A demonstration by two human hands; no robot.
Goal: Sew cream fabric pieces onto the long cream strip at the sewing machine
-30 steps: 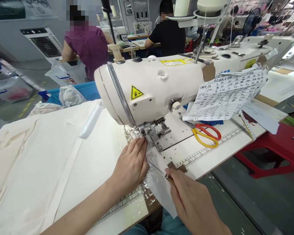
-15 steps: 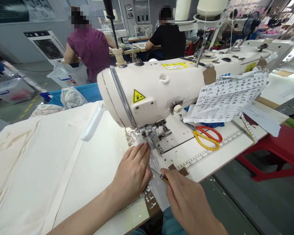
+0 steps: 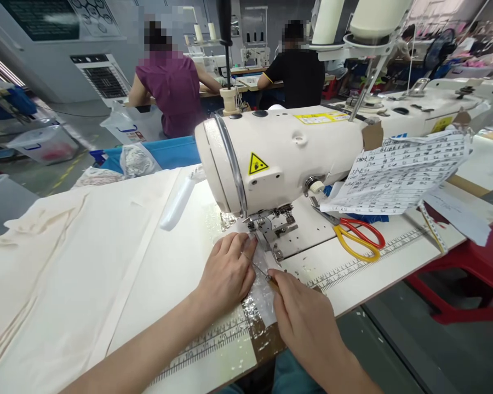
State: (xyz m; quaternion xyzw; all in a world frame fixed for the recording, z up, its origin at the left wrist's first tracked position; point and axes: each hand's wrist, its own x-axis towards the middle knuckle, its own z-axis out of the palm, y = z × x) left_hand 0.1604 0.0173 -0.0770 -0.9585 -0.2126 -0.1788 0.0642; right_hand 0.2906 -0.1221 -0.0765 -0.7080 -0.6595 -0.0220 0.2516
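My left hand [image 3: 227, 272] is closed on thin white fabric [image 3: 266, 307], its fingers bunched together and pressing the cloth down just in front of the presser foot. The thumb is partly hidden beneath it. In my right hand [image 3: 304, 313] is an awl [image 3: 262, 271] with a wooden handle, its thin metal shaft angled toward my left fingers. The awl's tip rests at or near the fabric; exactly where, I cannot tell. Above both hands stands the white sewing machine [image 3: 271, 167], whose needle area is partly covered by my fingertips.
Red-and-yellow scissors [image 3: 358, 238] lie right of the needle plate, beside a printed ruler scale [image 3: 345, 268]. Handwritten paper [image 3: 402, 172] hangs on the machine. Cream cloth pieces [image 3: 69, 273] cover the left table. A red stool [image 3: 468, 284] stands at right; two people sit ahead.
The camera view has shifted, so the machine appears farther right. My right hand and the awl have come closer to my left hand and the needle area. Both hands keep their hold.
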